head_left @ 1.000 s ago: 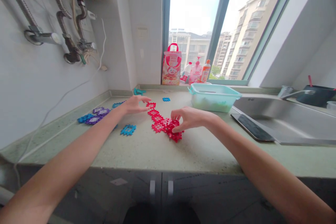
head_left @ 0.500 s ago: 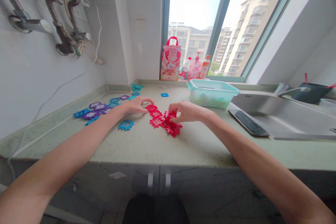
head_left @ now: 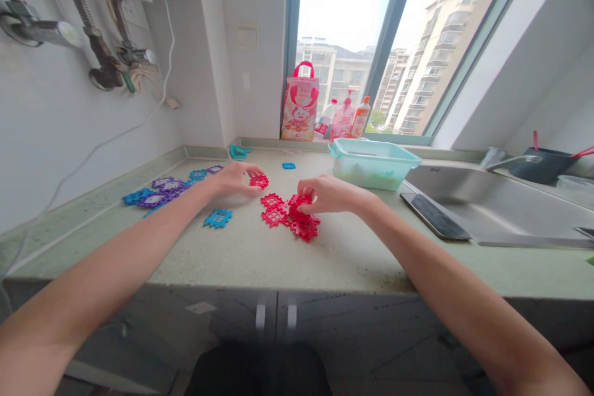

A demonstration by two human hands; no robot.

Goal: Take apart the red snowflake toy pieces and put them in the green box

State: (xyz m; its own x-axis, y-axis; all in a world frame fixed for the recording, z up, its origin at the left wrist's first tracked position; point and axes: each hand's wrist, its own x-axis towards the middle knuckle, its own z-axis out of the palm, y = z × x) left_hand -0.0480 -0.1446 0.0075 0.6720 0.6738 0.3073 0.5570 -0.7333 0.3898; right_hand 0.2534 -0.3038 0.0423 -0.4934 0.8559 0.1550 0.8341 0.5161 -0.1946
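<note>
Pinching single red tile point(head_left: 258, 182): left hand point(head_left: 232, 183). Right hand point(head_left: 330, 193) fingers closed on red tile cluster point(head_left: 301, 223), countertop point(head_left: 352, 253).

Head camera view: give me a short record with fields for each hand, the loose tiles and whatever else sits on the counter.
Left hand: pinches a single red tile, apart from the other red ones
Right hand: fingers curled on the red tile cluster, which rests on the counter
Loose tiles: one blue tile left of the cluster; purple and blue tiles farther left
Other items: teal tub; phone beside the sink
</note>
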